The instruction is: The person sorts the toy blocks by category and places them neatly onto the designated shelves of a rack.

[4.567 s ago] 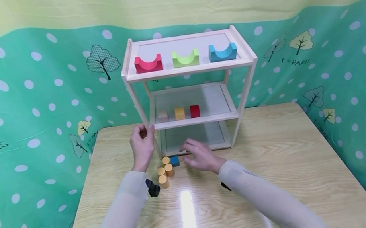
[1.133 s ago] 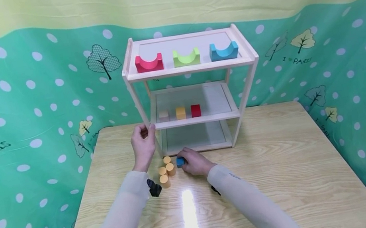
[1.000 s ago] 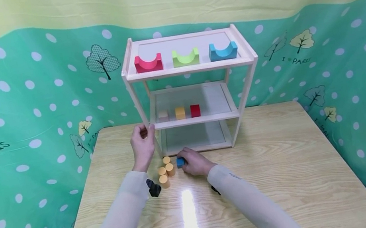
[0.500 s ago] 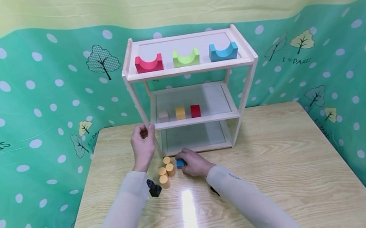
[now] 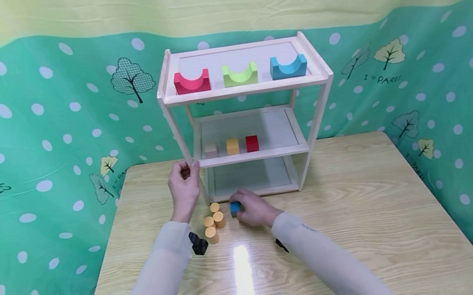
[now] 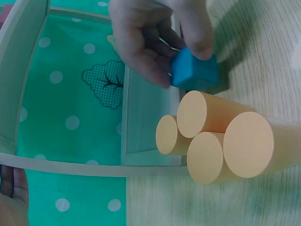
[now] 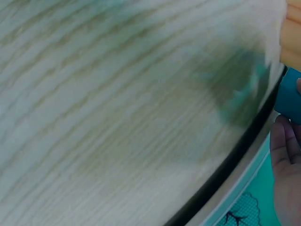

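"One blue block (image 5: 235, 208): where?"
"Pinched in the right hand (image 5: 253, 208), just beside four orange cylinders (image 5: 218, 218), before the shelf (image 5: 249, 124)."
"And the left hand (image 5: 184, 187)?"
"Fingers curled, gripping the shelf's left post (image 5: 176, 131)."

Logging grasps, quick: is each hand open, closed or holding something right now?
Left hand: closed, apparently holding the left shelf post.
Right hand: holding the blue block between thumb and fingers.
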### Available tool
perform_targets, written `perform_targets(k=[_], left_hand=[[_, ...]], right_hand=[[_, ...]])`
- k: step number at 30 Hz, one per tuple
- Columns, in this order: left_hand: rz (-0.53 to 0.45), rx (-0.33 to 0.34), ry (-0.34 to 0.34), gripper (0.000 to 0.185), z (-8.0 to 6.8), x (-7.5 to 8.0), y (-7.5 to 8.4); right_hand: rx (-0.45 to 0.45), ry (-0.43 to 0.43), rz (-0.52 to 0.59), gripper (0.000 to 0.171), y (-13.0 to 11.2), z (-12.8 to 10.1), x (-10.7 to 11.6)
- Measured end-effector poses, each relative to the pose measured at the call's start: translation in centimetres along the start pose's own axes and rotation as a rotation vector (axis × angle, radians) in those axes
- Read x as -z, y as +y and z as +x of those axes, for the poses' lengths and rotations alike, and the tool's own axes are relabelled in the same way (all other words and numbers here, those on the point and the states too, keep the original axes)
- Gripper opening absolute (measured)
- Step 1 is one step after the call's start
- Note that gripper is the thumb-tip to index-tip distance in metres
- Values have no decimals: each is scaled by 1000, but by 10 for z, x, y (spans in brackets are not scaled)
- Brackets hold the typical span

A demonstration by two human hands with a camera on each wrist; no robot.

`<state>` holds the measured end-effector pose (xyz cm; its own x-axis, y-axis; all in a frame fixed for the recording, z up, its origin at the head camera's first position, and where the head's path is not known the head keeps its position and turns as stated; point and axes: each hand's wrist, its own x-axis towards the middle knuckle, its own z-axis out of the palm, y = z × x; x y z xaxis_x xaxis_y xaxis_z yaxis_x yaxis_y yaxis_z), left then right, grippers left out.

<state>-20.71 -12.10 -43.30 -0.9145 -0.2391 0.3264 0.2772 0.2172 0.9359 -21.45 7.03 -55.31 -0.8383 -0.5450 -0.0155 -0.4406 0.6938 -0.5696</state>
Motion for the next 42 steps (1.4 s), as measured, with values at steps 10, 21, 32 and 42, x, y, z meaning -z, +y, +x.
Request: perform_targets(k=[10,21,32,42], left_hand=[[-1,0,-1,24,0,1,0],[-6,-15,-2,24,0,0,0],[10,-14,-6,24,0,1,-2],[5,-24,-4,23,0,1,-2]], right_hand=[[18,50,-7,40,-2,-11,28],[111,71,-104,38,-9,-29,55],[182,73,-150,35,-15,-52,87],[259,147,-142,31,-15,-72,111]])
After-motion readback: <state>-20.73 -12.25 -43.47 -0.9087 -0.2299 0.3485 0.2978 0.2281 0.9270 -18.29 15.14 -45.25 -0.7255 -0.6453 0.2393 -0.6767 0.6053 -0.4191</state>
